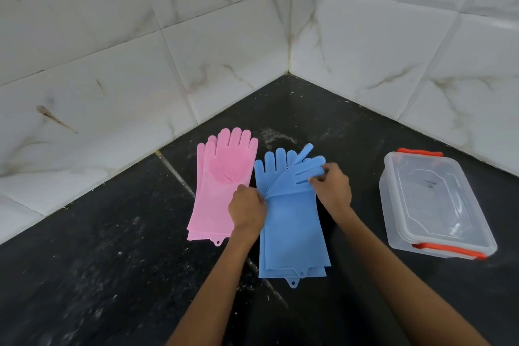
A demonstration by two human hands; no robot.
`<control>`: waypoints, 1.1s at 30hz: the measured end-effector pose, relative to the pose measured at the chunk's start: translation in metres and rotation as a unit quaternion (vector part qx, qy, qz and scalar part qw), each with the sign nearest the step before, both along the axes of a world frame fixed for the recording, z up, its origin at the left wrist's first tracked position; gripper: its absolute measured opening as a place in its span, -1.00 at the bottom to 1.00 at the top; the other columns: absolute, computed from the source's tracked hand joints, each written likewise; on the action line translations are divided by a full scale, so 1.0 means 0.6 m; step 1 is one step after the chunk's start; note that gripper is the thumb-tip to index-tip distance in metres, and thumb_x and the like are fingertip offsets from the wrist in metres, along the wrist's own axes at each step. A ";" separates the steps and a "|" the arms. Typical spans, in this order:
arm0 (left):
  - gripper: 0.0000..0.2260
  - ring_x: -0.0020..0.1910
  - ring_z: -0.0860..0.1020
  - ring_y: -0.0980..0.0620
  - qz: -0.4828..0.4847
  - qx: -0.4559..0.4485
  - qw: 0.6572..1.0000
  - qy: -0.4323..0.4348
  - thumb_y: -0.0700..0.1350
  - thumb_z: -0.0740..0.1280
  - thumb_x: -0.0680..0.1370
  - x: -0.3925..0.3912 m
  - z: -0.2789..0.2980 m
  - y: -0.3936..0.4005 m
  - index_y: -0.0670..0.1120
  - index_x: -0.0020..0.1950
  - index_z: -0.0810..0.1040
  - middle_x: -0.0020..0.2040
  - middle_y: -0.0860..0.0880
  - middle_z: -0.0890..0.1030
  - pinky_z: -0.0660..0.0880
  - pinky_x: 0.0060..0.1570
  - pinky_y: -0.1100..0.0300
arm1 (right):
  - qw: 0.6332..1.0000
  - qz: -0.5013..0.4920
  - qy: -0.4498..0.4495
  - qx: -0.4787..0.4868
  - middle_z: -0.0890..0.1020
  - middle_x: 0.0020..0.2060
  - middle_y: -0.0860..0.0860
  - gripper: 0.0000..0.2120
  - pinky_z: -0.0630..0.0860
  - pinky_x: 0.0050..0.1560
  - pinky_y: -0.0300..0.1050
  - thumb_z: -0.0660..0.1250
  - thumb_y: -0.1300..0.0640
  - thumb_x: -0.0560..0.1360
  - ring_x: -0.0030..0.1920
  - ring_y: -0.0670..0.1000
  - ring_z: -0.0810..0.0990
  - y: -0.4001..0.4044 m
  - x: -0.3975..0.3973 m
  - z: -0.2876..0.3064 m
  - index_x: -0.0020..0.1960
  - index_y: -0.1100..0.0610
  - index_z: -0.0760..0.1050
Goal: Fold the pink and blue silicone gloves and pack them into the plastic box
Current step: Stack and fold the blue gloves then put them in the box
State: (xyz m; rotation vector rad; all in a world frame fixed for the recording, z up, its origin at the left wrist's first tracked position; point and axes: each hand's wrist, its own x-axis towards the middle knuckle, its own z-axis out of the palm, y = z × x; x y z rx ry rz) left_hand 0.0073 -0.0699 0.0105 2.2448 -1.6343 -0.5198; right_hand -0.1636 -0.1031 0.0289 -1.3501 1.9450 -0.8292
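Blue gloves [292, 222]: left hand [247, 209] and right hand [332, 187] each pinch the top glove's edges. Best to fold evenly between both pinches, then press flat.

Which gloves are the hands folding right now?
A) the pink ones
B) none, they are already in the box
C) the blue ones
C: both the left hand and the right hand pinch the top blue glove, whose finger end is bent over sideways, while the pink gloves lie flat and untouched beside it.
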 end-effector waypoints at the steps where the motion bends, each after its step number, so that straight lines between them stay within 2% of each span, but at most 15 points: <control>1: -0.87 -0.04 0.55 -0.09 -0.001 0.002 1.000 0.003 -0.17 0.31 0.52 0.001 0.000 0.000 -0.16 -0.03 0.63 0.05 -0.12 0.52 0.52 -0.08 0.07 | 1.000 0.004 -0.019 -0.023 0.64 -0.01 0.08 -0.64 0.50 -0.16 -0.17 0.35 0.16 0.47 -0.07 0.01 0.60 -0.009 0.010 0.013 0.24 0.16 0.40; 3: -0.88 -0.05 0.55 -0.09 0.002 0.003 1.000 0.010 -0.15 0.34 0.51 0.004 0.001 0.000 -0.16 -0.05 0.63 0.05 -0.12 0.51 0.52 -0.08 0.08 | 0.991 0.077 -0.085 -0.065 0.64 0.02 0.05 -0.64 0.49 -0.10 -0.28 0.36 0.16 0.48 0.00 -0.04 0.60 -0.027 0.033 0.043 0.26 0.14 0.43; 6: -0.89 -0.07 0.55 -0.07 0.014 -0.004 1.000 0.027 -0.13 0.40 0.48 0.008 -0.001 0.001 -0.15 -0.07 0.63 0.05 -0.10 0.51 0.47 -0.13 0.14 | 0.940 0.265 -0.205 -0.067 0.61 0.15 0.01 -0.69 0.49 0.18 -0.23 0.31 0.20 0.53 0.15 -0.11 0.57 -0.031 0.058 0.075 0.27 0.17 0.46; 8: -0.91 -0.07 0.55 -0.06 0.019 -0.008 0.999 0.029 -0.16 0.40 0.48 0.010 -0.002 0.001 -0.15 -0.07 0.63 0.07 -0.10 0.52 0.46 -0.14 0.16 | 0.928 0.271 -0.244 -0.078 0.62 0.15 -0.01 -0.73 0.50 0.17 -0.24 0.30 0.23 0.53 0.16 -0.12 0.58 -0.031 0.056 0.073 0.22 0.16 0.51; 9: -0.91 -0.06 0.55 -0.07 0.020 -0.008 0.999 0.026 -0.17 0.38 0.49 0.011 -0.002 0.001 -0.16 -0.07 0.63 0.07 -0.10 0.52 0.47 -0.13 0.15 | 0.940 0.232 -0.233 -0.085 0.64 0.10 -0.01 -0.77 0.53 0.11 -0.26 0.31 0.23 0.52 0.11 -0.10 0.60 -0.031 0.051 0.067 0.17 0.15 0.55; 10: -0.91 -0.06 0.55 -0.07 0.020 -0.007 1.000 0.023 -0.17 0.36 0.50 0.011 -0.002 0.001 -0.16 -0.07 0.63 0.08 -0.10 0.52 0.48 -0.12 0.15 | 0.963 0.178 -0.184 -0.086 0.66 0.03 -0.01 -0.82 0.54 0.01 -0.27 0.30 0.21 0.52 0.04 -0.08 0.61 -0.030 0.043 0.057 0.10 0.14 0.58; 11: -0.89 -0.07 0.55 -0.07 0.020 -0.008 1.000 0.020 -0.17 0.34 0.51 0.011 -0.002 0.001 -0.17 -0.07 0.63 0.08 -0.11 0.52 0.49 -0.11 0.14 | 0.985 0.124 -0.098 -0.072 0.67 -0.05 -0.01 -0.85 0.51 -0.10 -0.26 0.27 0.19 0.51 -0.02 -0.05 0.62 -0.028 0.032 0.044 0.02 0.13 0.59; 13: -0.82 -0.10 0.55 -0.07 0.021 -0.013 1.000 0.017 -0.11 0.29 0.56 0.010 -0.002 0.001 -0.19 -0.08 0.62 0.06 -0.13 0.52 0.49 -0.13 0.12 | 0.996 0.068 0.048 -0.017 0.66 -0.12 0.05 -0.84 0.45 -0.20 -0.18 0.23 0.17 0.51 -0.09 0.06 0.61 -0.021 0.005 0.012 -0.05 0.16 0.57; 14: -0.77 -0.12 0.55 -0.08 0.024 -0.016 0.999 0.019 -0.07 0.26 0.57 0.009 -0.003 0.001 -0.20 -0.09 0.60 0.04 -0.13 0.52 0.47 -0.16 0.12 | 0.995 0.068 0.072 0.007 0.66 -0.12 0.07 -0.86 0.46 -0.18 -0.16 0.25 0.15 0.51 -0.10 0.08 0.61 -0.014 -0.003 -0.001 -0.03 0.17 0.56; 17: -0.74 -0.14 0.54 -0.06 0.023 -0.017 0.999 0.034 0.02 0.30 0.55 0.006 -0.009 -0.002 -0.18 -0.09 0.58 0.02 -0.12 0.52 0.43 -0.19 0.15 | 0.991 0.090 0.093 0.046 0.63 -0.16 0.06 -0.79 0.52 -0.18 -0.09 0.34 0.03 0.49 -0.18 0.05 0.60 0.004 -0.007 -0.027 -0.02 0.18 0.53; 20: -0.78 -0.13 0.55 -0.04 0.035 -0.013 0.998 0.050 0.01 0.39 0.49 0.007 -0.013 -0.007 -0.16 -0.09 0.59 0.00 -0.09 0.54 0.43 -0.18 0.17 | 0.988 0.075 0.116 0.073 0.55 -0.28 0.04 -0.72 0.41 -0.34 -0.16 0.39 -0.04 0.44 -0.30 0.03 0.54 0.008 0.000 -0.033 -0.11 0.20 0.48; 23: -0.81 -0.14 0.57 -0.03 0.046 -0.010 0.997 0.061 -0.03 0.41 0.48 0.007 -0.014 -0.012 -0.16 -0.11 0.60 -0.04 -0.08 0.59 0.43 -0.21 0.18 | 0.986 0.076 0.103 0.108 0.50 -0.38 0.03 -0.73 0.33 -0.43 -0.21 0.43 0.02 0.41 -0.41 0.00 0.47 0.005 -0.002 -0.038 -0.23 0.22 0.47; 26: -0.84 -0.14 0.57 -0.03 0.050 -0.009 0.996 0.067 -0.08 0.40 0.49 0.005 -0.016 -0.016 -0.17 -0.10 0.60 -0.06 -0.09 0.61 0.43 -0.22 0.17 | 0.985 0.083 0.065 0.135 0.53 -0.37 0.06 -0.78 0.35 -0.39 -0.16 0.44 0.09 0.40 -0.38 0.03 0.50 -0.003 -0.005 -0.037 -0.25 0.23 0.51; 29: -0.87 -0.16 0.56 -0.03 0.047 -0.006 0.997 0.068 -0.12 0.36 0.51 -0.001 -0.014 -0.018 -0.19 -0.10 0.59 -0.07 -0.09 0.61 0.40 -0.24 0.17 | 0.987 0.084 0.048 0.127 0.51 -0.41 0.06 -0.79 0.30 -0.41 -0.17 0.42 0.12 0.41 -0.43 0.02 0.45 -0.003 -0.005 -0.036 -0.31 0.22 0.49; 33: -0.87 -0.29 0.47 0.05 0.026 -0.017 0.996 0.088 -0.15 0.36 0.50 -0.024 -0.010 -0.018 -0.18 -0.22 0.56 -0.20 -0.08 0.60 0.36 -0.32 0.21 | 0.991 0.059 0.073 0.099 0.53 -0.43 0.08 -0.76 0.31 -0.41 -0.19 0.41 0.11 0.39 -0.44 0.04 0.45 0.001 -0.034 -0.028 -0.34 0.23 0.49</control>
